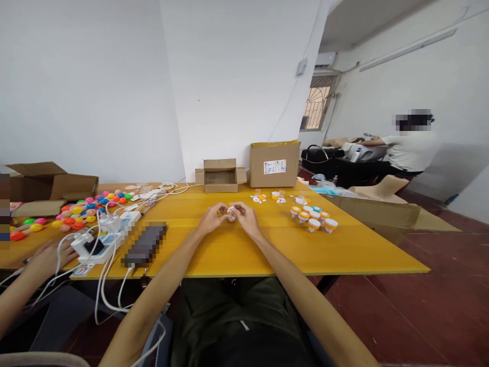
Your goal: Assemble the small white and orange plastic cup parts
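Over the middle of the table (267, 255), both of my hands meet at a small clear jar (231, 218) with something white at its top. My left hand (212, 217) curls its fingers against the jar's left side. From the other side, my right hand (246, 217) closes on the jar's top. My fingers partly cover it, so the white part's exact shape is hidden. To the right stands a group of small jars (314, 224) with orange, white and teal lids. Beyond them lie white and orange lid pieces (260, 198) in loose piles.
An open cardboard box (220, 178) and a larger box (274, 165) stand at the back. Left are a phone (145, 244), a power strip (114, 239) with cables, colourful balls (91, 206) and another person's hand (57, 255). A person (412, 148) sits far right.
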A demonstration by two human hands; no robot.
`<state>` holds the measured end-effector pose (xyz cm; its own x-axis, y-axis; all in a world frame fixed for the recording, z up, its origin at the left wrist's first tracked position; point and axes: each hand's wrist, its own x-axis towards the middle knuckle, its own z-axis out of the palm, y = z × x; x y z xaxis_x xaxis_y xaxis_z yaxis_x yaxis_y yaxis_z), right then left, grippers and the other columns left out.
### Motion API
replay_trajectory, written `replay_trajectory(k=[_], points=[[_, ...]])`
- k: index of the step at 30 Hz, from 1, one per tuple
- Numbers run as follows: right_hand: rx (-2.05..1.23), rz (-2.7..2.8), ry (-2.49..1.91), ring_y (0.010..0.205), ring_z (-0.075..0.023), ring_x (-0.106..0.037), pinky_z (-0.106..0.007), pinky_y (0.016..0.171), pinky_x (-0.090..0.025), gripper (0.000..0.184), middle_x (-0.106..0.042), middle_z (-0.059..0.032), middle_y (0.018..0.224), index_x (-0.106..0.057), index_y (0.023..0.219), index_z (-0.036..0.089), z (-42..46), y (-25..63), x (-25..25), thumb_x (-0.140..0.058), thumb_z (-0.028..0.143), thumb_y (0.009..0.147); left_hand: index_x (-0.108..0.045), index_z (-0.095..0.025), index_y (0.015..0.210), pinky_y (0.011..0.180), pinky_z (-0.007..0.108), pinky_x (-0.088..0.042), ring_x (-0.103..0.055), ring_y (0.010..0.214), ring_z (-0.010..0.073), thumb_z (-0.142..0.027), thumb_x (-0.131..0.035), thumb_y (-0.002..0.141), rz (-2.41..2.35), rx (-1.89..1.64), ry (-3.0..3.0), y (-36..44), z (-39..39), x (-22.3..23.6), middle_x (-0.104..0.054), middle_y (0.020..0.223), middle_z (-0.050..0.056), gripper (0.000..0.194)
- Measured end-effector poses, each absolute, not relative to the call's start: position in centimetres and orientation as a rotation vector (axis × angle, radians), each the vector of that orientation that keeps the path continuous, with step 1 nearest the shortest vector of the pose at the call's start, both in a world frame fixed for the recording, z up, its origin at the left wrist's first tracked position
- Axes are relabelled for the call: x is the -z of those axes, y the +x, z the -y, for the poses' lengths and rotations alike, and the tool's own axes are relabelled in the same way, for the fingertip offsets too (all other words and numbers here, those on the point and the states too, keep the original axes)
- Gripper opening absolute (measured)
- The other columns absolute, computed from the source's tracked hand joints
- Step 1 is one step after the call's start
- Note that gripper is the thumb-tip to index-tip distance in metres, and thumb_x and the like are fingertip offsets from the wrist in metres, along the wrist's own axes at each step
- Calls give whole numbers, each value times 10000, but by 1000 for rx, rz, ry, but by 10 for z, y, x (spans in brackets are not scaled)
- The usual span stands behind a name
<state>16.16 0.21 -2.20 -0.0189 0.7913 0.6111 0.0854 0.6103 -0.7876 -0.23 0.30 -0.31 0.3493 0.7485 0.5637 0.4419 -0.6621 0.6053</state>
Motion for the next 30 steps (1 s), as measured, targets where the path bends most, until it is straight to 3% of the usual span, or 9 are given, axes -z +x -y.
replay_trajectory(k=[5, 8, 12, 19, 30], points=[[-600, 1433, -843, 776, -208, -687, -332, 735, -557, 173, -738, -47, 821, -640, 794, 223, -5, 166, 20, -572, 383, 796, -647, -218, 1077, 971, 382, -478, -629, 1041, 231, -307, -811, 703, -1080, -1114, 2286, -3, -7, 13, -693, 1074, 49, 418], [-562, 1425, -914, 750, -212, -689, -333, 719, -556, 139, -733, -38, 773, -631, 759, 225, -6, 167, 21, -575, 349, 788, -646, -218, 1103, 1026, 404, -453, -606, 1128, 257, -298, -829, 677, -1068, -1068, 2279, 0, -11, 19, -680, 1142, 68, 470], [-558, 1439, -1008, 721, -212, -693, -327, 694, -555, 83, -734, -24, 739, -641, 732, 224, -7, 168, 23, -595, 285, 764, -655, -202, 1086, 994, 389, -475, -622, 1083, 246, -263, -783, 718, -1039, -1045, 2234, 7, -14, 21, -694, 1119, 70, 394], [-548, 1586, -1020, 759, -223, -705, -350, 745, -556, 80, -756, -27, 804, -701, 758, 240, -8, 169, 27, -627, 218, 777, -683, -177, 860, 838, 322, -513, -635, 844, 193, -183, -703, 739, -1029, -1012, 2211, 8, -11, 15, -710, 874, 24, 123], [-422, 1754, -1000, 835, -238, -693, -362, 782, -545, 125, -753, -43, 876, -726, 831, 268, -4, 170, 28, -630, 192, 804, -673, -149, 873, 751, 281, -513, -618, 776, 167, -240, -708, 737, -960, -985, 2079, 7, -10, 17, -689, 825, 21, 168]])
